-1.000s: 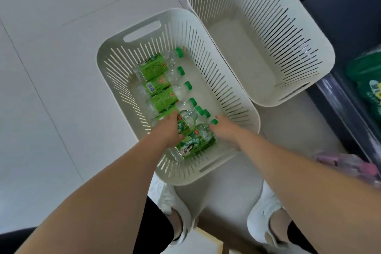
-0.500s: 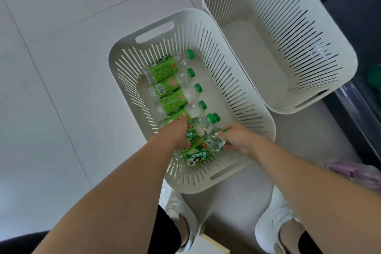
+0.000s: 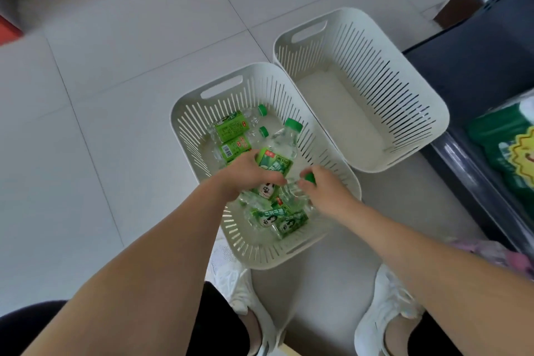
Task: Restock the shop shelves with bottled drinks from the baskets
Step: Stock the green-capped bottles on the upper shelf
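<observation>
Gripping a tilted bottle (image 3: 278,150) over the basket (image 3: 185,113), left hand (image 3: 245,172); right hand (image 3: 323,188) pinching another's green cap (image 3: 310,177)

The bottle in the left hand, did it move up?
Yes. The bottle was lying low in the basket; now the left hand tilts it up, cap near the rim.

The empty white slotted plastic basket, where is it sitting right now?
The empty white slotted plastic basket stands on the pale tiled floor at upper right, directly beside the white slotted basket holding green-capped bottles and next to the dark shelf unit.
</observation>
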Available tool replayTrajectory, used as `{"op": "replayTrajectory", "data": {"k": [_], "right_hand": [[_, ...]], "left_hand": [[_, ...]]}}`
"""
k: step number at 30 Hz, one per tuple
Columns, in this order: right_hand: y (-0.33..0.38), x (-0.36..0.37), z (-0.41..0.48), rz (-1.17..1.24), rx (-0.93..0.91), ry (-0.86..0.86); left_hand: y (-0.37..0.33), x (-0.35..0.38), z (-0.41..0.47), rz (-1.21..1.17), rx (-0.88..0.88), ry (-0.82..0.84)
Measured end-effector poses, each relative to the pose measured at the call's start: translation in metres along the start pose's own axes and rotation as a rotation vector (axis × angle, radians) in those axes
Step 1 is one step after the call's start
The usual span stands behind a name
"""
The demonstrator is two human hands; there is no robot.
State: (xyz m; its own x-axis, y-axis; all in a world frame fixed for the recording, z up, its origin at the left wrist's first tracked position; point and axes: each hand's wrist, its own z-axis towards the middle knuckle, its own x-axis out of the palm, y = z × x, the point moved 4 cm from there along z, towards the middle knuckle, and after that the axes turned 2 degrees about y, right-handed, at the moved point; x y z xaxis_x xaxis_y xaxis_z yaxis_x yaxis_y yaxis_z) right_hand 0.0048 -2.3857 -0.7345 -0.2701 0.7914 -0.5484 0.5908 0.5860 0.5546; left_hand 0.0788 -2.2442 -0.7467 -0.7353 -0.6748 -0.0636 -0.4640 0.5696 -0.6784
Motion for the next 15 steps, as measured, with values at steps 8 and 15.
{"op": "replayTrajectory", "data": {"k": [8,15], "right_hand": [[0.064,-0.117,-0.07,0.002,-0.243,-0.064],[0.096,-0.169,-0.145,0.436,-0.348,-0.298]], "left_hand": [[-0.054,0.005,-0.092,-0.115,0.099,0.332],[-0.096,0.034,-0.163,-0.363,0.26,0.249]]}}
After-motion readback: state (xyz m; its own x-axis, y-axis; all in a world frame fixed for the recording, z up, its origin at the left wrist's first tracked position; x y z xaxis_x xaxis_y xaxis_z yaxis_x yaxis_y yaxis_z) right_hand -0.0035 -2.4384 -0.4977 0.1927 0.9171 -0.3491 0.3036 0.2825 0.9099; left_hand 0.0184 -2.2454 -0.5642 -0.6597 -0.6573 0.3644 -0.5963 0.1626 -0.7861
